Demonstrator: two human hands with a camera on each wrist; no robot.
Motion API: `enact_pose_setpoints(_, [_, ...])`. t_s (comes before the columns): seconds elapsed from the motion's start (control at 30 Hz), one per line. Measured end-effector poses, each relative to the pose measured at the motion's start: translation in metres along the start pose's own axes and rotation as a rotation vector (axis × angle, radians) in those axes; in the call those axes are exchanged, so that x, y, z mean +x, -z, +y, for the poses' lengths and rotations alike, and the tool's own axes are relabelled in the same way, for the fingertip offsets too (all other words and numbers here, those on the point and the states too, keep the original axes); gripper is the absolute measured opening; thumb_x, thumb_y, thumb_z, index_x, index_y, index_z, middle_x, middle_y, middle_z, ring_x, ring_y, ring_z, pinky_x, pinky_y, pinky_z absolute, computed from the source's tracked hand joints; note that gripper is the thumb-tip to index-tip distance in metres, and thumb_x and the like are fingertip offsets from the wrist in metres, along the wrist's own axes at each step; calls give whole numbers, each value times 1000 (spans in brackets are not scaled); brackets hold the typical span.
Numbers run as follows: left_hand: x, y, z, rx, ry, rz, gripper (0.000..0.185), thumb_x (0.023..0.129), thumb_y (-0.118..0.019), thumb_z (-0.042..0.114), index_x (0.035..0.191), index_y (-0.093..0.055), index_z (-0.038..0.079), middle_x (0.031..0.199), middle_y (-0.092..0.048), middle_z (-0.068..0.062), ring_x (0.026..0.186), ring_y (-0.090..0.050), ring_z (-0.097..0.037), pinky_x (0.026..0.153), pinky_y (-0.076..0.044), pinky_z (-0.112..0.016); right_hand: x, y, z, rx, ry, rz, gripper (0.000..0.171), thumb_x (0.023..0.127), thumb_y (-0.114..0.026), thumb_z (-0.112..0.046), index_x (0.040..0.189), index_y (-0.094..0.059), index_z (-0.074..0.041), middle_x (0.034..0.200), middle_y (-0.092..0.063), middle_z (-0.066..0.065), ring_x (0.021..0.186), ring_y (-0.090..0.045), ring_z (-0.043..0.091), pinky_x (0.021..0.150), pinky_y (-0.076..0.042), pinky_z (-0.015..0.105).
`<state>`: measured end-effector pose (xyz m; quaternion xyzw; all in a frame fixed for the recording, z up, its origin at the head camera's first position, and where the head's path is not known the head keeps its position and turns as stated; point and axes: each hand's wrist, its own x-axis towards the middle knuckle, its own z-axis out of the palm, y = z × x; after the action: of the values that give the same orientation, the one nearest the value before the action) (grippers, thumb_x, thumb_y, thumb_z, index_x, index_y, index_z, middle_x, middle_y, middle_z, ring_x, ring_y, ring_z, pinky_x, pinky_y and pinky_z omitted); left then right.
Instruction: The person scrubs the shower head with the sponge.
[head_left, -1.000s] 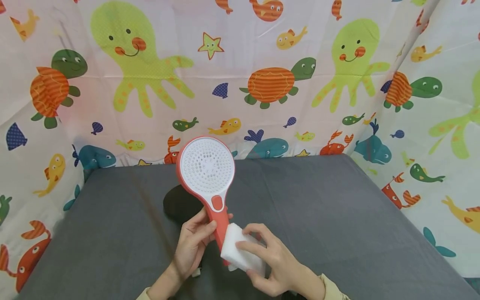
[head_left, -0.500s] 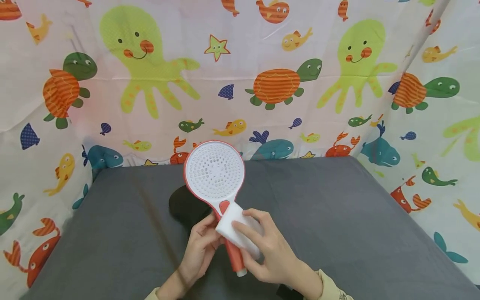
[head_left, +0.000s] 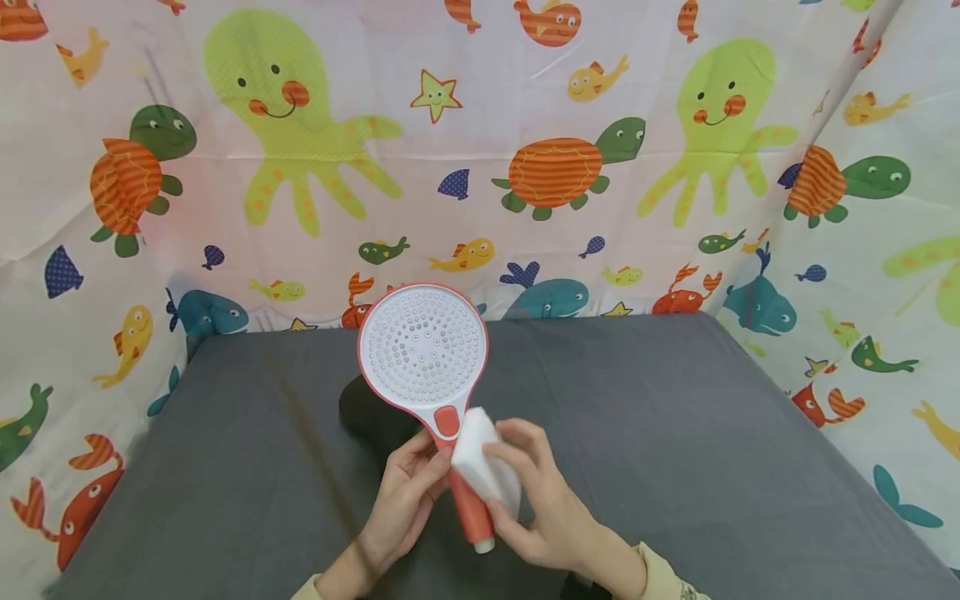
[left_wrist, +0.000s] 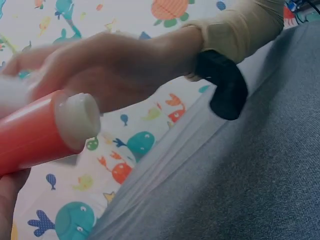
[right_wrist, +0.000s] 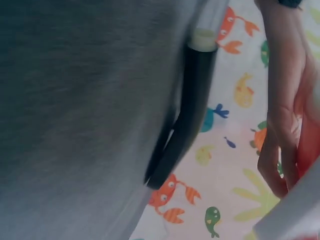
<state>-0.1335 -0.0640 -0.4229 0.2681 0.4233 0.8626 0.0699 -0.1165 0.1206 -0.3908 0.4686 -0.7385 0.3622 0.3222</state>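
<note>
Your left hand [head_left: 401, 500] grips the shower head [head_left: 423, 354] by its handle; your right hand [head_left: 536, 500] pinches the white sponge [head_left: 480, 462] against it

Both hands are bare. The right hand [head_left: 536, 504] comes out of a pale beige sleeve [head_left: 663, 579] with a loose cuff, and a black band [left_wrist: 222, 85] sits at that wrist. A sliver of the same beige cloth shows at the left hand's [head_left: 401, 504] wrist.
</note>
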Motion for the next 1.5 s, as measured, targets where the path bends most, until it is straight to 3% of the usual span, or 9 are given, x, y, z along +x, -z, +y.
enact_pose_setpoints(0.13, [-3,-4,-3,146,36,18,31,93,-48,-4,124,-52,-8,111,-61,-10,95,-61,-17,77,-53,-32,5,-4,4,56,-228,103,47,90,-57,-10,127,-35,10,125,-34,25,111,-40,29,82,-48,36])
enact_pose_setpoints(0.23, [-3,-5,-3,243,54,48,27,91,-53,-2,117,-56,-9,103,-65,-9,88,-63,-17,72,-54,-36,-1,-6,8,114,-331,113,55,86,-59,-1,133,-33,4,128,-35,18,112,-41,24,83,-49,35])
enact_pose_setpoints(0.33, [-1,-4,0,264,48,91,27,91,-54,-2,116,-55,-12,101,-64,-10,87,-63,-18,72,-54,-38,-11,-8,5,138,-316,63,53,86,-59,-4,134,-37,1,125,-39,15,108,-44,23,78,-48,33])
enact_pose_setpoints(0.53, [4,4,8,284,10,180,30,91,-54,-2,119,-52,-13,103,-62,-15,88,-63,-20,74,-54,-35,-16,-6,-17,175,-193,0,42,88,-57,-9,124,-43,8,114,-41,22,100,-44,25,67,-45,29])
enact_pose_setpoints(0.7, [4,5,7,303,10,93,31,92,-52,-3,121,-52,-11,106,-62,-14,90,-62,-20,75,-54,-37,-5,-4,-24,180,-212,47,41,88,-55,-7,121,-40,12,113,-41,24,103,-43,25,68,-49,32])
enact_pose_setpoints(0.9, [1,1,-2,347,24,-86,29,92,-51,-4,120,-52,-10,109,-60,-14,93,-60,-18,76,-53,-35,7,-10,-2,263,-266,276,53,88,-57,2,127,-25,16,124,-29,25,113,-41,25,86,-48,30])
enact_pose_setpoints(1.03, [0,-2,-4,356,68,-121,29,92,-53,-3,120,-53,-8,107,-59,-16,93,-59,-16,78,-53,-31,14,-6,10,286,-289,368,58,87,-57,6,131,-19,15,131,-25,23,115,-41,29,92,-45,29])
enact_pose_setpoints(1.27, [0,-2,0,340,51,-87,34,91,-53,-4,123,-47,-13,114,-59,-17,99,-60,-19,81,-52,-32,9,-8,-4,170,-301,271,52,90,-60,-11,130,-34,9,123,-33,24,112,-41,23,85,-47,29])
enact_pose_setpoints(1.5, [7,6,13,351,-16,-17,42,89,-54,-6,129,-41,-13,121,-55,-24,108,-58,-26,87,-49,-31,-29,-21,-4,98,-209,19,48,89,-61,-19,131,-45,-2,124,-32,22,107,-41,26,82,-45,33])
